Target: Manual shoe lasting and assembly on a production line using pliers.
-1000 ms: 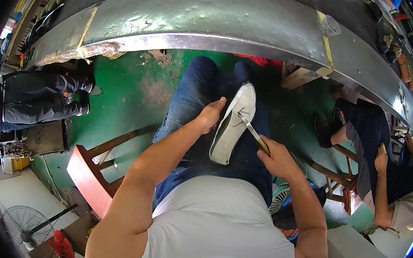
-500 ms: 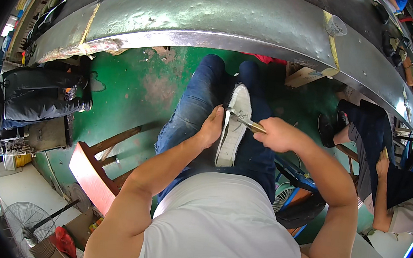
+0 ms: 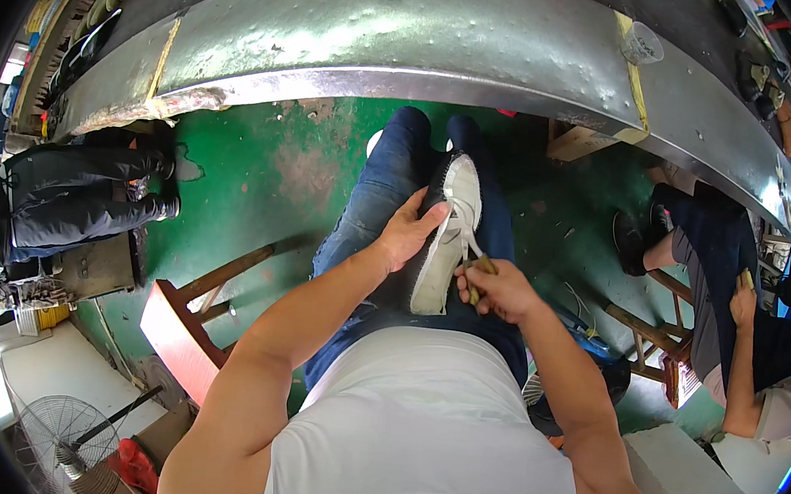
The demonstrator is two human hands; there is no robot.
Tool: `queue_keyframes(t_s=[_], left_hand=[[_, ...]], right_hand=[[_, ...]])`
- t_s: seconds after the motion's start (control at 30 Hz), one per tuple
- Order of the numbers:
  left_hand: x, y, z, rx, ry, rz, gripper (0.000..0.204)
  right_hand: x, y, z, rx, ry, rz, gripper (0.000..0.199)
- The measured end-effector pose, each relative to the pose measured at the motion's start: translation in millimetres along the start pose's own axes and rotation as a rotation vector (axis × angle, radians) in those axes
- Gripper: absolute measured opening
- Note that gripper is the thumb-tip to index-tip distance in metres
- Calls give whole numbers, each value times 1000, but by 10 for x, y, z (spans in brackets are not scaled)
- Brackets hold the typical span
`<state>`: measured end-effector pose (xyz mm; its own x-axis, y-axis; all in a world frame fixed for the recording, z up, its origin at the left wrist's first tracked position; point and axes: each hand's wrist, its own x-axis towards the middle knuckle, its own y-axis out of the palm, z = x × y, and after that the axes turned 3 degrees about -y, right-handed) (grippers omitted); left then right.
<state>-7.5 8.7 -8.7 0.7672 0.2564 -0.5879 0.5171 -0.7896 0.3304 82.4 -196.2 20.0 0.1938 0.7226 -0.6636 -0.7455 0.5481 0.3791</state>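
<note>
Across my lap lies a shoe upper [image 3: 447,242], bottom side up, with a pale underside, a gathered whitish edge and dark material along its left side. My left hand [image 3: 411,231] is wrapped round the shoe's left side, the thumb lying over its edge. In my right hand [image 3: 498,290] is a pair of pincers [image 3: 480,272] with brass-coloured handles. Their metal head reaches up to the shoe's right edge near the middle. Whether the jaws pinch the edge, I cannot make out.
A metal-topped bench [image 3: 387,37] runs across the front, with a clear plastic cup [image 3: 642,44] on it. People sit at my left and right. A wooden stool [image 3: 183,331] and a fan [image 3: 62,444] stand left; another stool [image 3: 658,344] is at right.
My right hand has drawn back and down with the pincers, whose handles now tilt more steeply. The pincers' head has moved from the shoe's left edge to its right. My left hand has shifted slightly upward.
</note>
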Motion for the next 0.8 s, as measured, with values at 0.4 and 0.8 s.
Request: queue_keyframes(t_s=[0.4, 0.8], left_hand=[[3, 246, -309, 116, -159, -117, 77], [-46, 257, -368, 410, -185, -192, 83]], right_hand=[[-248, -842, 699, -142, 205, 336, 47], [55, -149, 1182, -1141, -163, -92, 49]])
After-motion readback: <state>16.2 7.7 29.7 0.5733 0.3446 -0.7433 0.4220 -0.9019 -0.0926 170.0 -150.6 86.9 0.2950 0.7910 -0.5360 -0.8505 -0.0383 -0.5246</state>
